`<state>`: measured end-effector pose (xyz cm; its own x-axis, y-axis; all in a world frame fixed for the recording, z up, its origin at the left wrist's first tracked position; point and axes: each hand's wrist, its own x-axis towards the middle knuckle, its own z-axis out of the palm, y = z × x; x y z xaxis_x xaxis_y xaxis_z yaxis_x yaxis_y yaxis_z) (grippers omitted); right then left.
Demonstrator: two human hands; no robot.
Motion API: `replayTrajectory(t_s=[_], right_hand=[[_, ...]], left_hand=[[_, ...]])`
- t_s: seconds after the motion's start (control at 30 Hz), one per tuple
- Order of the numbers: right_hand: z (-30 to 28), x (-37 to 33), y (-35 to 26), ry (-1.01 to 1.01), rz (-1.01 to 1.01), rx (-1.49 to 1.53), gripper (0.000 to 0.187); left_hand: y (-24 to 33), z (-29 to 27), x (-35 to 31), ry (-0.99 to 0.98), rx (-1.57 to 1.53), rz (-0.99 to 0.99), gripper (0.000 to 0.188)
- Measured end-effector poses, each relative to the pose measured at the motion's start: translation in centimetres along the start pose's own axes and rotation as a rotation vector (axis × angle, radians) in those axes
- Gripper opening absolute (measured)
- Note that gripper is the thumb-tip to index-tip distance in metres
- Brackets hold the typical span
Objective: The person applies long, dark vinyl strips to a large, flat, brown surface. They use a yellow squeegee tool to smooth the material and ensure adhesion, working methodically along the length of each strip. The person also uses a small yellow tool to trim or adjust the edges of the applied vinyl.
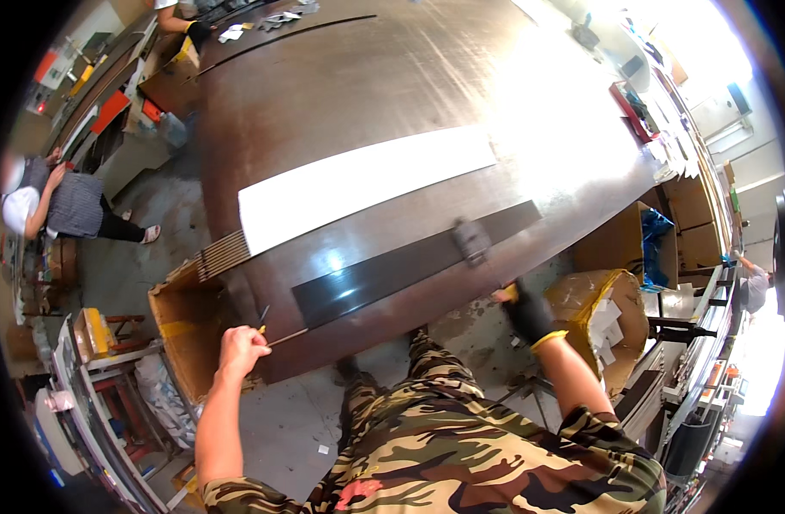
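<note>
My bare left hand [242,349] is closed in a pinch at the table's near left corner. From its fingertips a thin light-brown strip [288,337] runs right along the table edge. A small dark tool with a yellow part [263,321] lies or stands just beyond those fingers; which, I cannot tell. My right hand [530,315], in a black glove with a yellow cuff and bare fingertips, is off the near edge and smeared by motion. Before me lies a long glossy black strip [384,280], with a dark grey pad or cloth [471,241] on its right part.
A long white sheet [367,184] lies beyond on the brown table [350,94]. Brown strips [224,255] jut past its left edge above a cardboard box [185,330]. A cardboard drum [611,321] stands right. One person [71,201] is left; another's gloved hand [199,32] is far left.
</note>
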<state>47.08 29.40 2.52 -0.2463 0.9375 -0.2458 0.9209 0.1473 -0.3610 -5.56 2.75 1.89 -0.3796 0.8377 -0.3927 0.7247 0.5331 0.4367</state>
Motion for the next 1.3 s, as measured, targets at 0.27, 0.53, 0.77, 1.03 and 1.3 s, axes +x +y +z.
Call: replayTrajectory(t_s=[0.27,0.53,0.77,1.03,1.3], right_hand=[[-11.2,17.2,12.9,0.129,0.335,-0.182,0.062],[-0.7,21.6,2.0,0.389,-0.250,-0.291,0.070],[9.2,10.9,-14.4,0.329,-0.525,-0.188,0.073],[22.9,-2.9,-36.5,0.188,-0.959,0.066,0.067],[13.6,-2.1,-27.4,0.665,-0.399,0.359,0.051]], left_hand=[[1.6,-0.2,-0.9,0.129,0.131,0.164,0.013],[0.8,3.0,-2.9,0.380,0.484,0.415,0.013],[0.6,2.7,-2.4,0.380,0.435,0.502,0.004],[-0.6,3.3,-1.7,0.461,0.330,0.524,0.003],[0.6,2.3,-3.0,0.445,0.355,0.534,0.008]])
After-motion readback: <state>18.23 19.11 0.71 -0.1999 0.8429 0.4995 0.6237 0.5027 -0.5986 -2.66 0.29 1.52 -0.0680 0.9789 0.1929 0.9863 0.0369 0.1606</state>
